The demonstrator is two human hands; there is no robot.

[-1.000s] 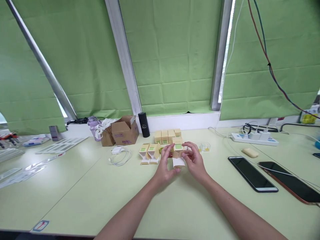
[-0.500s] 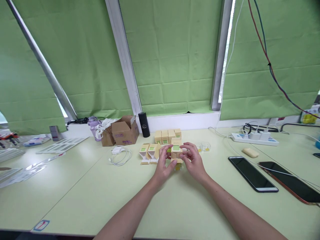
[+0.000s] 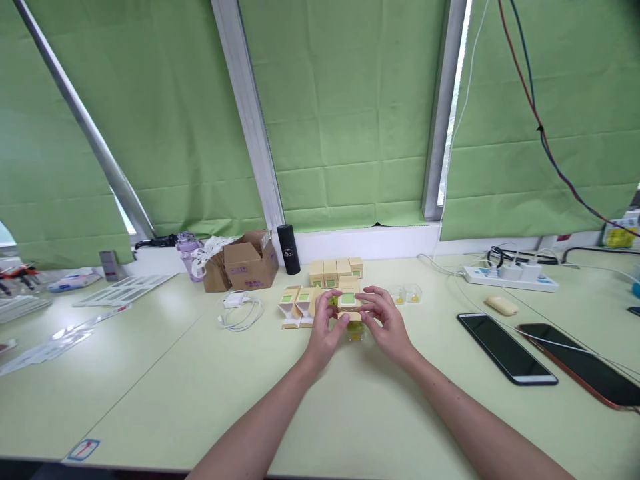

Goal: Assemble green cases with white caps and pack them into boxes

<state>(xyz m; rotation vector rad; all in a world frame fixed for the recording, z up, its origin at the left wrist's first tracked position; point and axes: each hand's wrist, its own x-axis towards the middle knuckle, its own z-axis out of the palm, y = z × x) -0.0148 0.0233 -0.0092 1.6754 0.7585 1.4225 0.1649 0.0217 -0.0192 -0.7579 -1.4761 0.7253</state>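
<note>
A small tan box with a green label [image 3: 349, 299] is held between both hands near the middle of the table. My left hand [image 3: 326, 333] grips its left side, fingers curled and thumb at the near flap. On the right side my right hand [image 3: 387, 323] holds it with bent fingers. Just below the box stands a clear container with yellow contents [image 3: 356, 332]. Two tan boxes with opened flaps [image 3: 297, 304] are left of my left hand. Behind them is a row of several tan boxes [image 3: 330, 272]. Two clear containers [image 3: 405, 294] sit to the right.
A white charger with cable [image 3: 240, 303], a brown carton [image 3: 250, 263] and a black cylinder [image 3: 288, 249] stand left and behind. To the right lie a black phone [image 3: 505, 348], a second phone [image 3: 580, 363], a cream oval case [image 3: 501, 305] and a power strip [image 3: 510, 277].
The box in my hands has shifted slightly left and tilted, and its near flap sits a little higher. Both hands have stayed around it with small finger movements.
</note>
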